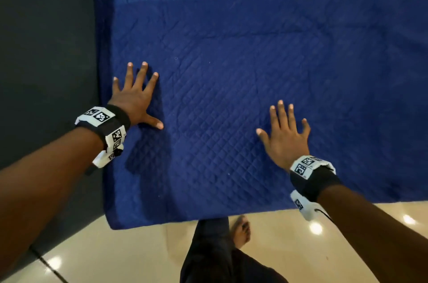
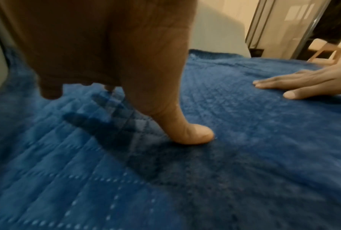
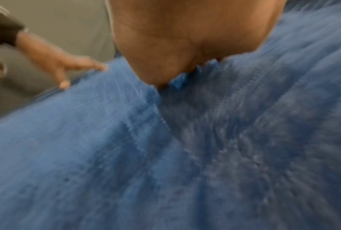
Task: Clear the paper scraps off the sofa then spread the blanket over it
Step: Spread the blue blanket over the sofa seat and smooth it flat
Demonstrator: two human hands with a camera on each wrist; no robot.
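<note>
The blanket [image 1: 243,97], a blue quilted cover with diamond stitching, lies spread flat across the seat of the sofa [image 1: 46,51]; its near hem hangs over the front edge above the tiled floor [image 1: 301,248], and its left border runs along the dark grey upholstery. No paper scraps are visible in any of the 3 views, so the clearing step appears complete. The left hand [image 1: 136,99] lies palm down near the left border, fingers straight and splayed, holding nothing. The right hand [image 1: 287,136] lies palm down toward the middle of the seat, well apart from the left, fingers likewise extended and holding nothing. The left wrist view shows the thumb [image 2: 193,135] pressed into the fabric. Judged from its drape and stitching, the blanket is soft, light and pliable, with enough texture to resist sliding; it should crease, not tear, under load. For smoothing, flat palm pressure sweeping outward is suitable. For repositioning, take hold at the hem or a corner with a pinch, since the flat centre offers no purchase.
</note>
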